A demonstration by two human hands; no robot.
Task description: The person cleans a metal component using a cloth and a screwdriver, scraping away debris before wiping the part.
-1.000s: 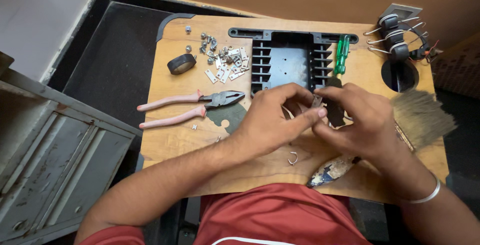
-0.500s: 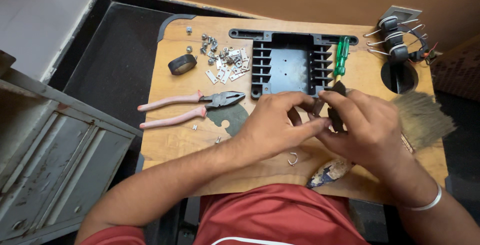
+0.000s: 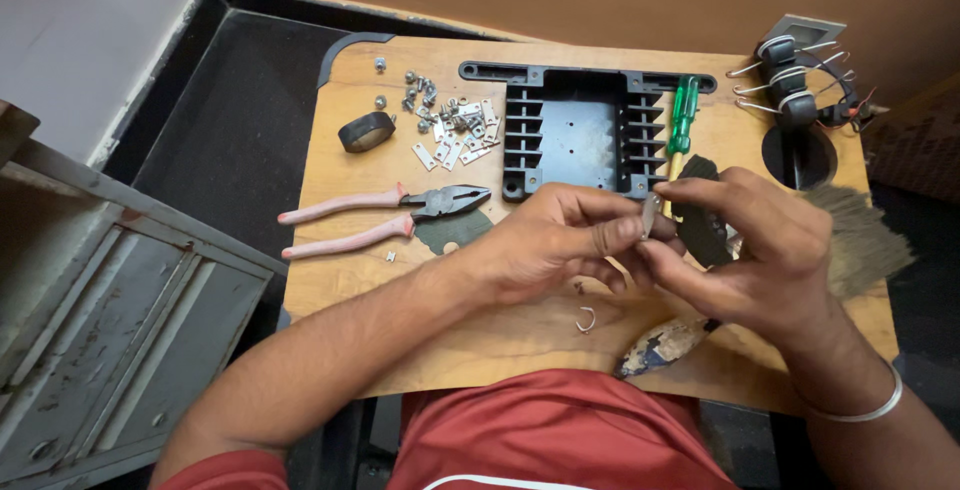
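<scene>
I see my left hand (image 3: 545, 240) pinching a small metal strip (image 3: 649, 215), standing up, touching the dark part (image 3: 705, 222) my right hand (image 3: 760, 250) grips; maybe slotting in.

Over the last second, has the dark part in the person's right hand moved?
Yes. The dark part has tipped rightward, away from the black slotted tray, as the right hand turned it.
</scene>
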